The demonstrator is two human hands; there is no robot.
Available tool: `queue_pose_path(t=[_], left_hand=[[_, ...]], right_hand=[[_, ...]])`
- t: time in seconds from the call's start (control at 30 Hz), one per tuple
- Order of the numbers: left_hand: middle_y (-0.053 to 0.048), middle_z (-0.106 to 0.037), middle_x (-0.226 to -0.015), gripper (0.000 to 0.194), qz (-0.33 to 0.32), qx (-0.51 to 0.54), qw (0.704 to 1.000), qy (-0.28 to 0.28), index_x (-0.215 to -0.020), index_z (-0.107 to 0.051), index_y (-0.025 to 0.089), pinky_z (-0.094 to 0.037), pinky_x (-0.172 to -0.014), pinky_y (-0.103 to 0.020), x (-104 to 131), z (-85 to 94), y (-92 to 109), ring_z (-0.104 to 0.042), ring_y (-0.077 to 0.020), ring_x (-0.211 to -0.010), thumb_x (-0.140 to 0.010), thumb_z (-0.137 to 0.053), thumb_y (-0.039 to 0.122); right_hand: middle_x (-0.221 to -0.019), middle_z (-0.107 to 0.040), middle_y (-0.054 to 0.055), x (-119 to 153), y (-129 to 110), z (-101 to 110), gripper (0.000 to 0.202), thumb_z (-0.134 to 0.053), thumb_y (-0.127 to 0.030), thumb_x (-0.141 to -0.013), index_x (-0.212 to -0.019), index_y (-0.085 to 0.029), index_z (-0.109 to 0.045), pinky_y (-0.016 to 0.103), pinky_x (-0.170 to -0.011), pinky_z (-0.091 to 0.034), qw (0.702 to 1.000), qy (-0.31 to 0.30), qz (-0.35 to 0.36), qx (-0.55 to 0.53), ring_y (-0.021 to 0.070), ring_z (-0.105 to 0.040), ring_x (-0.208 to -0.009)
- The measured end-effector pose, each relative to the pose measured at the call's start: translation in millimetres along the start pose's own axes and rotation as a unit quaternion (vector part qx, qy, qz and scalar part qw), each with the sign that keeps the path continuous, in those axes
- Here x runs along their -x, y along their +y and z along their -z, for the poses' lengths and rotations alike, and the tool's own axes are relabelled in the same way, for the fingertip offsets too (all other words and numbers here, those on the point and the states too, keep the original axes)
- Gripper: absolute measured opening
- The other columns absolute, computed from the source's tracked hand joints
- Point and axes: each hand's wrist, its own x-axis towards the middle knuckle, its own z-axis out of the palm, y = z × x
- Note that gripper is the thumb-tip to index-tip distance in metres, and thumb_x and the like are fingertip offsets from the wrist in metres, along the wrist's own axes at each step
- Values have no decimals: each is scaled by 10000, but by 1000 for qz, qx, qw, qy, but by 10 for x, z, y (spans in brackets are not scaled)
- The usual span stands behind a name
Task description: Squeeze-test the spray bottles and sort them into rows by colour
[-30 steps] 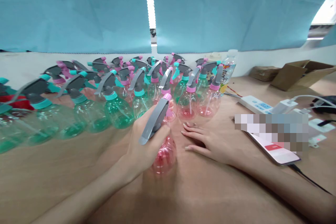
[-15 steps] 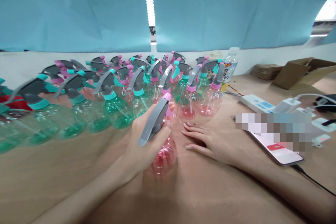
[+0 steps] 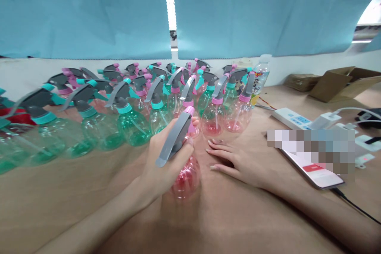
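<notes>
My left hand (image 3: 166, 158) is wrapped round the neck of a pink spray bottle (image 3: 187, 178) with a grey trigger head and pink nozzle. The bottle's round, see-through body shows below my fingers, over the tabletop; part of its neck is hidden by the hand. My right hand (image 3: 238, 162) lies on the wooden table (image 3: 238, 222) just right of that bottle, fingers stretched out and holding nothing. Close beyond my hands stand more spray bottles, among them a pink one (image 3: 212, 119) and a green one (image 3: 133, 127).
Rows of green and pink spray bottles spread across the back and left. To the right lie a phone (image 3: 324, 174) with a cable and a white power strip (image 3: 291, 117) with plugs. A clear drink bottle (image 3: 262, 73) and an open cardboard box (image 3: 333, 83) stand farther back.
</notes>
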Motion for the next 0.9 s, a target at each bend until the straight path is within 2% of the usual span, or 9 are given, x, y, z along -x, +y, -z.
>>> queue_pose_path(t=[0.23,0.47,0.7,0.9], left_hand=[[48,-403,-631,68,-20,4,1000,-11,-798,-503,245,-336,-489,-267,-5,-3,-7,-389,-142,-544,-758,-467,205],[50,-359,-616,93,-17,5,1000,-4,-686,-401,242,-314,-474,-264,-2,-9,-5,-372,-136,-532,-748,-463,210],[52,-398,-610,79,-11,-3,1000,-1,-695,-438,236,-315,-468,-254,-6,-3,-4,-395,-130,-522,-757,-465,195],[70,-405,-582,68,-5,5,1000,-22,-735,-522,230,-308,-455,-240,-35,47,-10,-368,-110,-476,-765,-474,193]], right_hand=[[-1473,-431,83,-1,-1,2,597,-440,-551,-923,-1376,-166,-497,485,-1161,-268,1000,-7,-6,3,261,-360,-1387],[-1477,-424,83,-6,4,-14,606,-436,-562,-920,-1377,-168,-495,485,-1156,-280,1000,-5,-4,-1,261,-353,-1391],[-1474,-430,73,-7,4,-5,617,-403,-567,-930,-1388,-161,-480,475,-1155,-283,1000,-13,-6,18,250,-362,-1388],[-1482,-418,67,-4,23,-27,619,-408,-575,-925,-1387,-170,-481,472,-1155,-285,1000,-8,-4,11,247,-357,-1390]])
